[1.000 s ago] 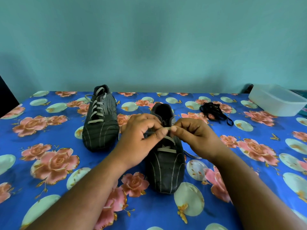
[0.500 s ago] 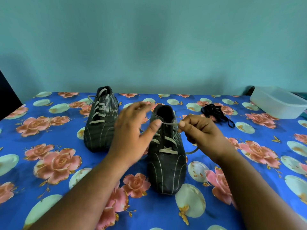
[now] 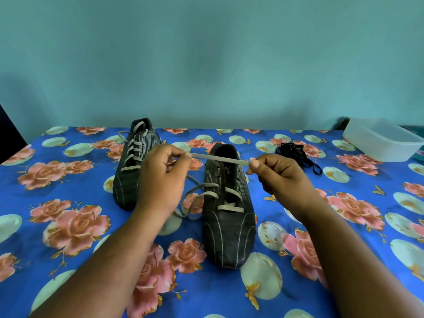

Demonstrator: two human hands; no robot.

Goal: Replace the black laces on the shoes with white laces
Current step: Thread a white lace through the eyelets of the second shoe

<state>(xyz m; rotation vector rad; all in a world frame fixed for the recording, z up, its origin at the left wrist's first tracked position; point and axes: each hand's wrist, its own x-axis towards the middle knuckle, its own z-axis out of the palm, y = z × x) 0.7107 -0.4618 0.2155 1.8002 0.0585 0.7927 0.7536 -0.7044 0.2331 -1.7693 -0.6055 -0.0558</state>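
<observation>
Pinching white lace taut, both grips; black laces, tub beyond

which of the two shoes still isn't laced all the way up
The right shoe: white lace crosses only its lower eyelets, the upper ones bare, and both hands hold its lace taut above it. The left shoe is laced to the top.

matt striped shoe, glossy floral tablecloth
</observation>
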